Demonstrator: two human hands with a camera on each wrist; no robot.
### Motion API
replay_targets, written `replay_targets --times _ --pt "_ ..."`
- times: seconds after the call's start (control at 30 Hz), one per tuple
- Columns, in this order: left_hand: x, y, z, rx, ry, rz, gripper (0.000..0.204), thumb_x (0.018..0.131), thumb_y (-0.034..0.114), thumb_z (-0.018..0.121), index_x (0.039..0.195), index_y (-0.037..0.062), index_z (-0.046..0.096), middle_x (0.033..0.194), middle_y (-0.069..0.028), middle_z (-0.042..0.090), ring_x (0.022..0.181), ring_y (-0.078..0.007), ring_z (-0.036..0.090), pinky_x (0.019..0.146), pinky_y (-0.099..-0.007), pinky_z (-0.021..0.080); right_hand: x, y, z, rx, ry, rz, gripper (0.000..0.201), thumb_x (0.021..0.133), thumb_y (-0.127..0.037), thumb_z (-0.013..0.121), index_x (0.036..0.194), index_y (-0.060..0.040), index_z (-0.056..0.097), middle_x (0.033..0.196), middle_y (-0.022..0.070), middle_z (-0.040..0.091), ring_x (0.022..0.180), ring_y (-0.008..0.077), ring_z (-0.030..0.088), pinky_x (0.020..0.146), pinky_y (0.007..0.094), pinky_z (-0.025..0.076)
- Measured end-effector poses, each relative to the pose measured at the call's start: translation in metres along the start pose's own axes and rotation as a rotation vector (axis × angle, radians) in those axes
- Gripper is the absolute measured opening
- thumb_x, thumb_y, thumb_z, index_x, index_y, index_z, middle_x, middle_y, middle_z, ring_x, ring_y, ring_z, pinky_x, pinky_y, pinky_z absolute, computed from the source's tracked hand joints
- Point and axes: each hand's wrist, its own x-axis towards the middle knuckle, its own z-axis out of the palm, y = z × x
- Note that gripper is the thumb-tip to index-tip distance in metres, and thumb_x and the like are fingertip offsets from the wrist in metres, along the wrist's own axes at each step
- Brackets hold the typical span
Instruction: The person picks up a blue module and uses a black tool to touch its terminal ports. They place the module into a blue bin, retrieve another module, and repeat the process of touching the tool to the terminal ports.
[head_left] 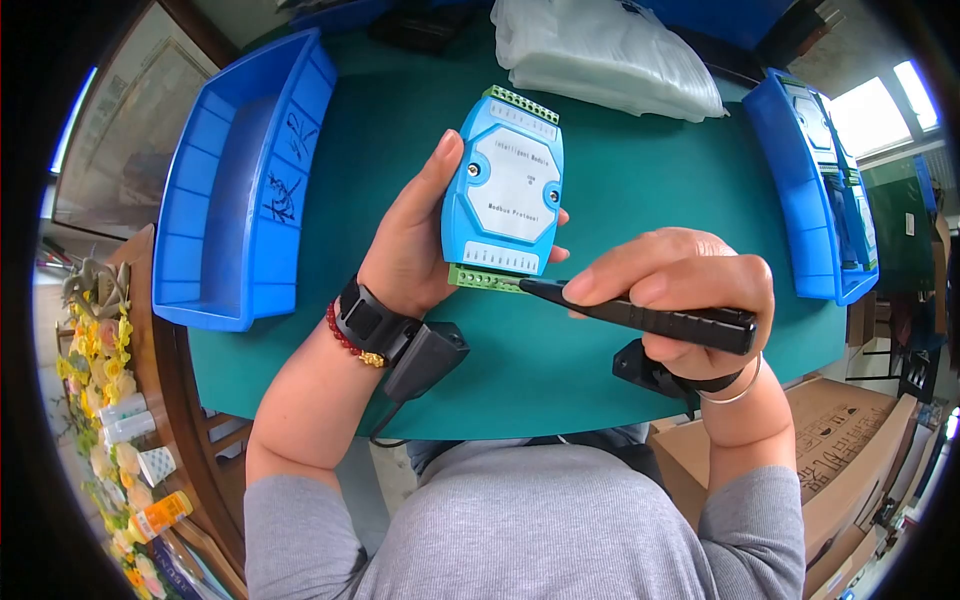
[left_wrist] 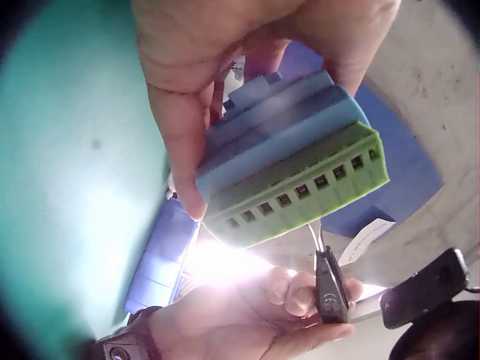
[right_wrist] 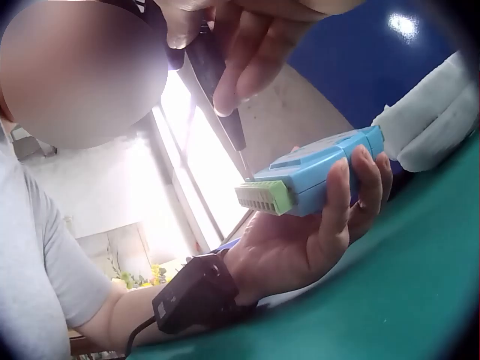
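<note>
In the head view my left hand (head_left: 405, 240) holds a blue and white Modbus module (head_left: 505, 190), label face up, with thumb and fingers on its sides. Green terminal blocks line its two ends; the near terminal block (head_left: 480, 278) faces me. My right hand (head_left: 715, 285) pinches a black pen-shaped tool (head_left: 690, 325), its point right at the near block's right part. The right wrist view shows the tool's thin metal tip (right_wrist: 244, 165) meeting the top of the green block (right_wrist: 262, 197). From the left wrist view, the block's row of square openings (left_wrist: 302, 190) is visible.
A blue bin (head_left: 230, 190) stands on the green table (head_left: 640, 180) at the left. Another blue bin (head_left: 800, 200), holding several similar modules, stands at the right. White plastic bags (head_left: 605, 60) lie at the back. A cardboard box (head_left: 830, 450) is below the table's right side.
</note>
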Motion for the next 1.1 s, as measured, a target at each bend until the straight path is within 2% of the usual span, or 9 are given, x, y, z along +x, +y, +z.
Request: replay_targets --times 0.13,0.23,0.37,0.53,0.6,0.7,0.93,1.03,1.1 --pt "-0.001 0.002 0.002 0.026 -0.017 -0.032 0.075 0.092 0.062 0.038 0.135 0.0 0.039 0.119 -0.0198 0.057 0.103 -0.0339 0.062 0.084 -0.0438 0.056 -0.001 0.005 0.001 -0.041 -0.021 -0.046 0.028 0.078 -0.013 0.074 0.097 -0.0035 0.057 0.09 0.0144 0.07 0.07 0.0265 0.068 0.061 0.033 0.056" --pt "-0.001 0.0 -0.001 -0.051 -0.03 -0.058 0.065 0.095 0.053 0.043 0.131 -0.0006 0.043 0.114 -0.0205 0.058 0.098 -0.0333 0.064 0.079 -0.052 0.057 0.002 0.005 -0.002 -0.1 -0.091 -0.116 0.025 0.079 -0.015 0.073 0.095 -0.0034 0.057 0.088 0.0131 0.07 0.068 0.0245 0.068 0.058 0.0318 0.055" --pt "-0.003 0.001 0.001 -0.002 -0.003 -0.1 0.065 0.095 0.052 0.044 0.129 -0.0026 0.043 0.112 -0.0221 0.059 0.095 -0.0337 0.065 0.076 -0.0502 0.058 0.006 0.009 -0.002 -0.109 -0.118 -0.197 0.025 0.077 -0.016 0.075 0.092 -0.0037 0.058 0.085 0.012 0.069 0.066 0.0236 0.067 0.054 0.0299 0.053" --pt "-0.001 -0.001 0.0 0.077 0.049 -0.053 0.064 0.095 0.051 0.044 0.129 -0.0034 0.044 0.11 -0.0215 0.06 0.095 -0.0338 0.065 0.077 -0.0457 0.058 0.004 -0.003 0.002 -0.177 -0.072 0.024 0.03 0.072 -0.012 0.079 0.091 -0.0021 0.058 0.087 0.0127 0.069 0.07 0.0257 0.069 0.059 0.0304 0.055" --pt "0.0 -0.002 -0.001 0.059 0.063 -0.032 0.063 0.095 0.051 0.044 0.129 -0.0032 0.044 0.11 -0.0206 0.061 0.095 -0.0333 0.066 0.078 -0.0435 0.058 -0.003 0.0 0.013 -0.145 0.088 0.048 0.031 0.071 -0.008 0.08 0.091 -0.0013 0.058 0.087 0.0131 0.069 0.076 0.0266 0.07 0.063 0.0312 0.056" --pt "0.001 -0.003 -0.004 0.1 0.067 -0.019 0.069 0.094 0.056 0.041 0.132 -0.0019 0.04 0.114 -0.0215 0.059 0.098 -0.0336 0.064 0.082 -0.0427 0.057 -0.004 -0.002 0.017 -0.117 0.17 0.085 0.031 0.07 -0.003 0.08 0.092 0.0001 0.059 0.087 0.0145 0.069 0.085 0.0277 0.07 0.07 0.0326 0.056" --pt "0.0 0.003 0.002 0.054 0.033 -0.058 0.073 0.093 0.06 0.039 0.135 -0.0003 0.039 0.115 -0.0211 0.058 0.098 -0.0347 0.064 0.082 -0.0441 0.056 0.006 -0.012 -0.005 -0.028 -0.005 0.048 0.027 0.071 -0.015 0.079 0.083 0.001 0.061 0.089 0.016 0.07 0.078 0.0283 0.069 0.066 0.0331 0.054" --pt "-0.001 0.002 -0.002 -0.06 -0.025 -0.081 0.062 0.096 0.053 0.041 0.13 0.0012 0.045 0.112 -0.0195 0.059 0.097 -0.033 0.064 0.077 -0.0529 0.056 0.008 -0.009 -0.003 -0.039 -0.035 0.029 0.027 0.073 -0.019 0.077 0.084 -0.0005 0.062 0.09 0.0147 0.07 0.071 0.0269 0.068 0.061 0.0318 0.054" --pt "-0.001 0.001 -0.002 -0.06 -0.038 -0.092 0.062 0.096 0.053 0.041 0.13 0.0008 0.045 0.112 -0.0196 0.06 0.097 -0.0328 0.064 0.077 -0.0524 0.056 0.004 -0.002 0.001 -0.055 -0.031 -0.024 0.026 0.075 -0.019 0.076 0.086 -0.0019 0.061 0.09 0.0137 0.07 0.07 0.0257 0.067 0.059 0.0307 0.053"
